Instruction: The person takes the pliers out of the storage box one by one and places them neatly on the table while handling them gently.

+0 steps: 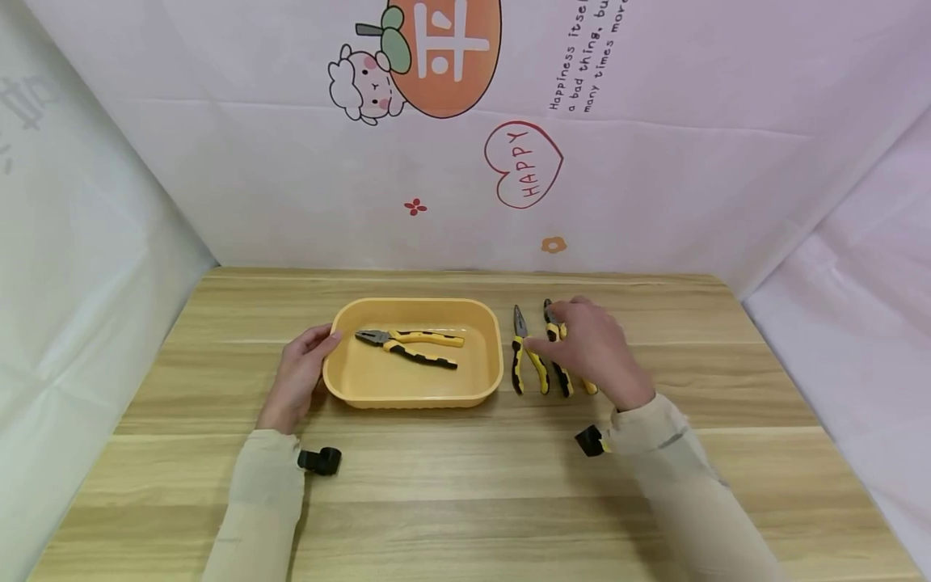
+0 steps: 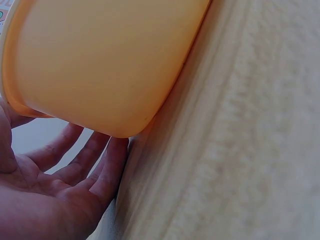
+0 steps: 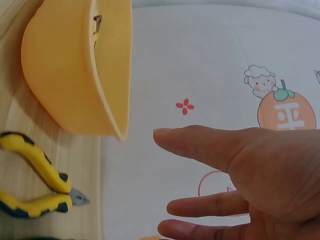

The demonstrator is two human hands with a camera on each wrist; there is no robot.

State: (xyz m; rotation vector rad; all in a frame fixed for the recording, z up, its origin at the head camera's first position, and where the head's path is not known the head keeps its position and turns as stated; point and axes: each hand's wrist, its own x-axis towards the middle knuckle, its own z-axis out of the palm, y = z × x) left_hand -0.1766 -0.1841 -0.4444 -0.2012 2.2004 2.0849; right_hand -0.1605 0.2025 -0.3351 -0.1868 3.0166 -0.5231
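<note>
My left hand [image 1: 296, 376] holds the left end of a yellow plastic basin [image 1: 413, 402], thumb at the rim and fingertips against the outer wall [image 2: 100, 60]. Inside the basin lies a pair of combination pliers [image 1: 422, 335] with yellow and black handles, head to the left. Just right of the basin are needle-nose pliers [image 1: 520, 323], handles spread toward me. Over a further pair of pliers [image 1: 563, 380] hovers my right hand [image 1: 600, 347], which partly hides them. In the right wrist view its thumb and fingers are extended and apart, holding nothing.
The wooden table [image 1: 436, 501] carries everything. White printed cloth [image 1: 655, 194] rises behind its back edge, with more cloth at both sides. A black wrist camera [image 1: 320, 461] sits at the left cuff, another black camera [image 1: 591, 440] at the right.
</note>
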